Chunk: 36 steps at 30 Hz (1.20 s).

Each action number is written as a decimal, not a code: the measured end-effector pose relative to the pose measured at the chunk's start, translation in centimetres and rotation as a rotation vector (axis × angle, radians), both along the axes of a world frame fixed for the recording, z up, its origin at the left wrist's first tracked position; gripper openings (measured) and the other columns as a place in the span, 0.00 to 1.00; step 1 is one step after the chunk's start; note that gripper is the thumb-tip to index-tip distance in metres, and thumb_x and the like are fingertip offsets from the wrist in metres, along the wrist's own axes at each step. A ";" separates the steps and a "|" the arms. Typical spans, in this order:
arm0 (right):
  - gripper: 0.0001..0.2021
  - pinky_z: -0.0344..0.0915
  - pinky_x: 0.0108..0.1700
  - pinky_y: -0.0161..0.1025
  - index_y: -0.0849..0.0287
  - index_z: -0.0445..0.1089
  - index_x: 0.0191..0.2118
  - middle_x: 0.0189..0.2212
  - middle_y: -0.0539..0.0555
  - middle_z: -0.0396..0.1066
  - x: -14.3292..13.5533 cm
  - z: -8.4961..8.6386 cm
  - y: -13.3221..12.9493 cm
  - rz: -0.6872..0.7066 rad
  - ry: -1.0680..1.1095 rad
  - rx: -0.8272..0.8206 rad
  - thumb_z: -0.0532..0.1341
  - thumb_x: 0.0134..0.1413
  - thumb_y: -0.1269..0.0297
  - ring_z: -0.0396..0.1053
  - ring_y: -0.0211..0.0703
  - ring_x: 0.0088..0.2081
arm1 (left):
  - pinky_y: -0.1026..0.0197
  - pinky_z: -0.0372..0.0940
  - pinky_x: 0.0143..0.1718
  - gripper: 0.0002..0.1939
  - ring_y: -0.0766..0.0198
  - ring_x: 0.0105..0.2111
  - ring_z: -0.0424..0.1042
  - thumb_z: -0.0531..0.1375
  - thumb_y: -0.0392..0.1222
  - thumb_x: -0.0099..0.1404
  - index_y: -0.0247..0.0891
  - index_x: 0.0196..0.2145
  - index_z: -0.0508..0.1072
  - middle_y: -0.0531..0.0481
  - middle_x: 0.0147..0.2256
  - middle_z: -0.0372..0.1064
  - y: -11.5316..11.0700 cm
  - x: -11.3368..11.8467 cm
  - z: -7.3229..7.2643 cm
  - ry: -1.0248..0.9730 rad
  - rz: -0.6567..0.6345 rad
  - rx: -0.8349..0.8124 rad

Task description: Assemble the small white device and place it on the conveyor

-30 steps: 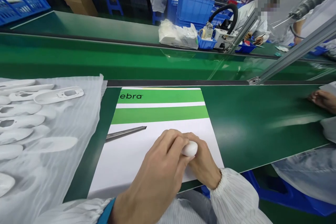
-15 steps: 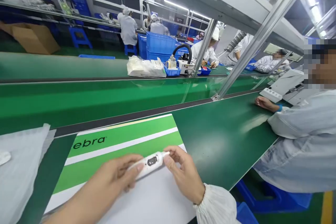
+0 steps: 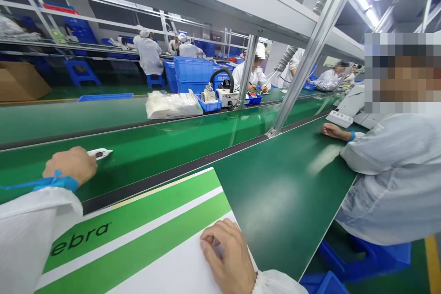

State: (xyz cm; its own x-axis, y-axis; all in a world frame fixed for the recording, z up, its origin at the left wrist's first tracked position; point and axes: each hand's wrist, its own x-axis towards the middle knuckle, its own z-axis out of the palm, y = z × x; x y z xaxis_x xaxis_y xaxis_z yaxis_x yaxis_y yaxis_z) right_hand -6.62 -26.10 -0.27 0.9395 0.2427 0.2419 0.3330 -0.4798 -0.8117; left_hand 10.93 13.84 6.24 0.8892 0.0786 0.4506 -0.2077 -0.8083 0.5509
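Note:
My left hand (image 3: 70, 165), with a blue band at the wrist, is stretched out over the green conveyor belt (image 3: 165, 147). It is closed on a white pen-shaped device (image 3: 99, 153). The device's narrow tip points right and a small dark window shows on its body; the rear end is hidden in my fingers. My right hand (image 3: 229, 252) rests near the right edge of a green and white printed sheet or flat box (image 3: 172, 234). Its fingers are loosely curled, with a gap between thumb and forefinger, and nothing is visible in it.
A co-worker (image 3: 396, 170) sits at the right, one hand on the bench (image 3: 272, 197). A metal post (image 3: 306, 55) rises from the bench edge. Across the belt are a plastic-wrapped bundle (image 3: 174, 104), a blue tray (image 3: 210, 103) and stacked blue crates (image 3: 193, 71).
My left hand has carried the pen-shaped device away to the left, over the belt. My right hand has let go of its tip and come down onto the sheet. The view has shifted right.

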 end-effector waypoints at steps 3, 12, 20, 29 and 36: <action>0.08 0.59 0.39 0.40 0.54 0.68 0.34 0.29 0.48 0.70 0.3 -0.7 0.2 -0.019 -0.027 0.016 0.60 0.51 0.77 0.66 0.43 0.35 | 0.53 0.47 0.32 0.28 0.55 0.37 0.72 0.43 0.63 0.61 0.35 0.19 0.54 0.54 0.17 0.46 -1.1 -0.1 -2.3 0.004 0.328 0.226; 0.07 0.57 0.38 0.39 0.56 0.67 0.34 0.29 0.48 0.70 0.2 -0.4 -0.3 0.049 -0.042 0.028 0.57 0.57 0.75 0.65 0.41 0.34 | 0.48 0.65 0.52 0.18 0.44 0.51 0.67 0.59 0.50 0.61 0.34 0.44 0.70 0.37 0.49 0.68 -3.7 1.6 -3.6 0.336 0.626 0.303; 0.06 0.58 0.38 0.41 0.53 0.67 0.35 0.31 0.48 0.69 -0.4 -0.4 -1.0 0.101 0.036 0.009 0.55 0.63 0.68 0.63 0.42 0.34 | 0.52 0.69 0.41 0.16 0.49 0.41 0.74 0.60 0.49 0.62 0.36 0.42 0.75 0.40 0.41 0.75 -4.1 -4.7 -1.8 0.463 0.681 0.182; 0.06 0.61 0.40 0.42 0.53 0.68 0.36 0.31 0.49 0.69 -0.6 -0.2 -1.2 0.112 0.023 -0.022 0.56 0.64 0.66 0.64 0.43 0.35 | 0.46 0.60 0.54 0.11 0.47 0.50 0.63 0.57 0.45 0.65 0.37 0.38 0.74 0.40 0.43 0.70 -10.8 -10.8 -5.6 0.233 0.457 0.244; 0.06 0.64 0.39 0.41 0.52 0.69 0.39 0.34 0.50 0.70 -1.3 0.1 -1.7 0.112 0.015 -0.068 0.55 0.65 0.62 0.66 0.43 0.37 | 0.47 0.61 0.52 0.10 0.47 0.48 0.59 0.54 0.45 0.67 0.37 0.38 0.72 0.40 0.42 0.65 -11.6 -11.8 -6.9 0.085 0.477 0.227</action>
State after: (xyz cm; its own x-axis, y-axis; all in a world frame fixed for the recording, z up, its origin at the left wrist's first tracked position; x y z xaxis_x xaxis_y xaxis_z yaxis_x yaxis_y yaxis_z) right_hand -7.94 -27.75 -0.14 0.9088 0.3618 0.2077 0.3758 -0.4940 -0.7841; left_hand -0.87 2.28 -0.69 0.8127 0.3922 0.4310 0.2498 -0.9027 0.3503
